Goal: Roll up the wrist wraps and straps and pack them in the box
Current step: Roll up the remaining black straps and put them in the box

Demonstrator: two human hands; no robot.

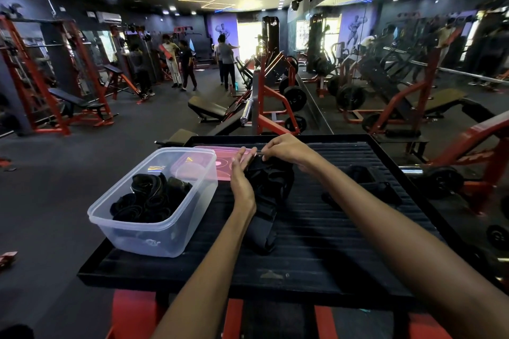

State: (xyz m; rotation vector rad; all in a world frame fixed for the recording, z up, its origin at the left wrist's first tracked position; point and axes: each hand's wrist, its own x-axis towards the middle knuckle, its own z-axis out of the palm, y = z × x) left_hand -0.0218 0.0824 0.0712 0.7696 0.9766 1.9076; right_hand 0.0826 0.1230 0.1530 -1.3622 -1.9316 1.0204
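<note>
Black strap [268, 195] lies on ribbed black platform [330, 242], between both hands. Right hand [286, 147] pinches its far end. Left hand [242, 176], fingers straight, presses its left edge. Clear box [154, 239] just left, holding rolled wraps [150, 201].

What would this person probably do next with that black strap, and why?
Probably start rolling from the far end: the right hand pinches that end of the long black fabric strap, the left hand lies flat beside it, and the strap lies unrolled, unlike the rolls in the clear plastic box.
</note>
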